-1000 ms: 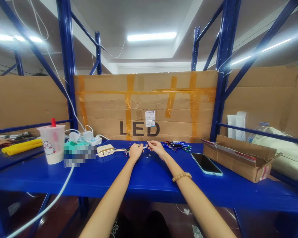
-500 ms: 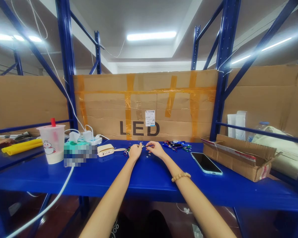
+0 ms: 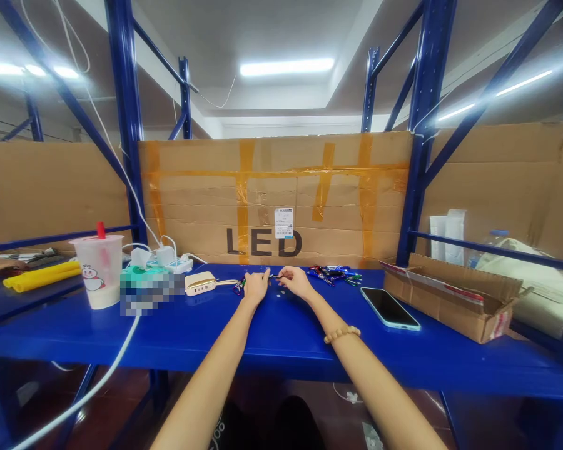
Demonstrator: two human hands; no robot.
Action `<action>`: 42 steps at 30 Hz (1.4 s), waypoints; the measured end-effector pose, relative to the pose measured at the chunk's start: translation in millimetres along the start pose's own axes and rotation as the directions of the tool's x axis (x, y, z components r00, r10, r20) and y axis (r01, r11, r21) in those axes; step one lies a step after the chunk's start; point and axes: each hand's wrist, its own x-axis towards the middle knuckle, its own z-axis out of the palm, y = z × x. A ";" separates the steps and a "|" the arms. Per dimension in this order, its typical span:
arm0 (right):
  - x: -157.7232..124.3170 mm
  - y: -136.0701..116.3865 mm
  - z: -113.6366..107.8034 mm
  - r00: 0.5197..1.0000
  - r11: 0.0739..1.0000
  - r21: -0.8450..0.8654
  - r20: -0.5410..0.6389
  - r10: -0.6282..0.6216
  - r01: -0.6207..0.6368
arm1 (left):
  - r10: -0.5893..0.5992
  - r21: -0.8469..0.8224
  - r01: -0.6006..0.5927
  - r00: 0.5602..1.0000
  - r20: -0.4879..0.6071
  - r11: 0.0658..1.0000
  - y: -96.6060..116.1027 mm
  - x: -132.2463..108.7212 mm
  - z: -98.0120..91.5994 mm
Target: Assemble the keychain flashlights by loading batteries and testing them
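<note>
Near the back of the blue table, a small slim metallic piece (image 3: 274,277) spans the gap between my hands; it is too small to name. My left hand (image 3: 256,287) is closed, with fingertips and thumb at its left end. My right hand (image 3: 294,282), closed in a pinch, grips the right end. Small pale discs (image 3: 280,294) lie on the table just below them. Beside my left hand sits a little cluster of shiny coloured pieces (image 3: 239,287). Past my right hand spreads a pile of small blue, red, green and dark metallic pieces (image 3: 334,275).
A phone (image 3: 390,308) and an open cardboard box (image 3: 450,300) lie to the right. On the left are a cream power bank (image 3: 200,284), a power strip (image 3: 181,265) with cables and a drink cup (image 3: 98,275). A cardboard wall (image 3: 197,200) closes off the back.
My hands shift only slightly, with the left thumb and fingers a little changed around the slim piece. Everything else on the table stays where it was.
</note>
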 end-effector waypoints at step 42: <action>-1.3 -7.3 -4.6 1.000 0.999 -0.039 -0.006 0.028 -0.028 | 0.067 -0.547 -0.053 0.998 0.006 0.836 -2.6 13.5 15.8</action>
